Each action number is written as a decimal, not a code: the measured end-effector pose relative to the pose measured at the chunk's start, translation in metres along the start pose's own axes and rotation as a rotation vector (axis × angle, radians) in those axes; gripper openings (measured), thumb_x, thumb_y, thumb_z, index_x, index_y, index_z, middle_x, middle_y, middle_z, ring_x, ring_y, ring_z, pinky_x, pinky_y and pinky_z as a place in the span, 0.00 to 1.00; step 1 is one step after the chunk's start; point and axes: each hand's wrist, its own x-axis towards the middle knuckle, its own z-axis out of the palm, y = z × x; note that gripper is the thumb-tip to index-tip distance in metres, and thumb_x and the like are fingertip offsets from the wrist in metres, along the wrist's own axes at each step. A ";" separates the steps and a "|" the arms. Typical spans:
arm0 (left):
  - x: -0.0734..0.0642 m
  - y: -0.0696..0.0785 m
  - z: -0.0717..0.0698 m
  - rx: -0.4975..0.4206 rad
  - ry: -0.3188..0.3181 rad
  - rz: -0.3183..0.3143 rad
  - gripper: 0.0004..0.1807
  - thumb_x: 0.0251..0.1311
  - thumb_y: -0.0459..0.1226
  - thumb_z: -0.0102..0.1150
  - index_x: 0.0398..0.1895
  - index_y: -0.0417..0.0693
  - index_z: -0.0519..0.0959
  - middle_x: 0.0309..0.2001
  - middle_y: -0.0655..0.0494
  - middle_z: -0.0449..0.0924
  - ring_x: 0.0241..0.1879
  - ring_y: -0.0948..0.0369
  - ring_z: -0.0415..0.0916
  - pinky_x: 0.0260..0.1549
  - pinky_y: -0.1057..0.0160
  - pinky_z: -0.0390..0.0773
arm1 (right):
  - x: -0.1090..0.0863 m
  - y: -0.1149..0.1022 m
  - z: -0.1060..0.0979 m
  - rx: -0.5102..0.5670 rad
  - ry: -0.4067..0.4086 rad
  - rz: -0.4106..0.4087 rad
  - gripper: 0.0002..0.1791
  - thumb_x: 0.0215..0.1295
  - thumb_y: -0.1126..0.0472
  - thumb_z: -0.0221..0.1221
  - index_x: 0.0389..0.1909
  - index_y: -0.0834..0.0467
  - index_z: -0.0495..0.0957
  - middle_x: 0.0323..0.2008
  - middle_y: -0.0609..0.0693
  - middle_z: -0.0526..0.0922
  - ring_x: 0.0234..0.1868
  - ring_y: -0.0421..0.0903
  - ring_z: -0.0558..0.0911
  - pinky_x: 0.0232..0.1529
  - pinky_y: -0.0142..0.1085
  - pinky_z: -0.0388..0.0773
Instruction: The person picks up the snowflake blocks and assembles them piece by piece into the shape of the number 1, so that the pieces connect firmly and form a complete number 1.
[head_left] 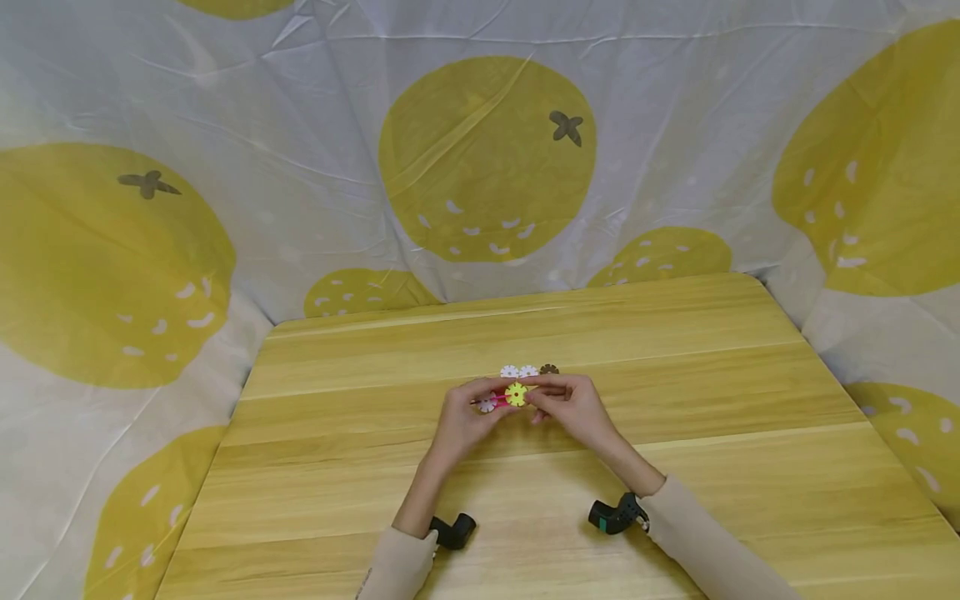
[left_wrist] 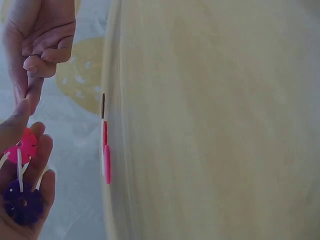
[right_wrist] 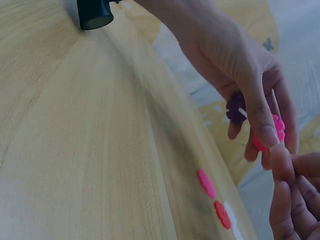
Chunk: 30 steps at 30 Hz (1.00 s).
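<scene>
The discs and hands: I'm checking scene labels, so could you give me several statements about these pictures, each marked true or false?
1. In the head view, a yellow disc sits between the left hand and the right hand. True.

2. All the discs seen beyond the hands in the head view are white. False: there are two white discs and a brown disc.

3. In the left wrist view, the left hand holds a pink disc and a dark purple disc. True.

4. The sleeves are black. False: they are beige.

5. The right wrist view shows a red disc on the table. True.

6. The hands are wide apart. False: their fingertips are close together.
</scene>
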 end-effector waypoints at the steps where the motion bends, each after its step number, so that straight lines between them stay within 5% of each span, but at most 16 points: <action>1: 0.000 0.000 0.000 -0.003 0.002 0.000 0.19 0.53 0.30 0.77 0.51 0.45 0.88 0.48 0.48 0.90 0.46 0.54 0.87 0.48 0.63 0.85 | 0.000 0.000 0.000 0.007 -0.002 0.007 0.15 0.72 0.67 0.62 0.56 0.68 0.83 0.41 0.71 0.88 0.26 0.47 0.87 0.35 0.47 0.88; 8: 0.001 0.003 -0.006 0.017 -0.019 -0.059 0.17 0.54 0.32 0.77 0.49 0.46 0.89 0.49 0.48 0.90 0.50 0.54 0.87 0.50 0.62 0.84 | 0.005 0.002 -0.008 0.004 0.007 0.072 0.17 0.74 0.64 0.62 0.58 0.68 0.82 0.46 0.70 0.88 0.28 0.48 0.88 0.37 0.41 0.88; 19: -0.001 0.002 -0.015 -0.031 -0.020 -0.191 0.18 0.55 0.33 0.77 0.51 0.50 0.89 0.52 0.50 0.89 0.54 0.55 0.85 0.52 0.65 0.82 | 0.021 0.010 -0.041 -0.186 0.148 0.147 0.17 0.68 0.65 0.67 0.55 0.67 0.84 0.46 0.66 0.88 0.30 0.52 0.88 0.29 0.37 0.84; 30: -0.002 -0.002 -0.026 -0.067 -0.024 -0.221 0.18 0.56 0.35 0.77 0.50 0.52 0.89 0.52 0.51 0.89 0.54 0.54 0.85 0.49 0.68 0.82 | 0.034 0.018 -0.053 -0.227 0.125 0.240 0.19 0.65 0.69 0.69 0.57 0.68 0.83 0.46 0.68 0.86 0.30 0.43 0.86 0.28 0.32 0.83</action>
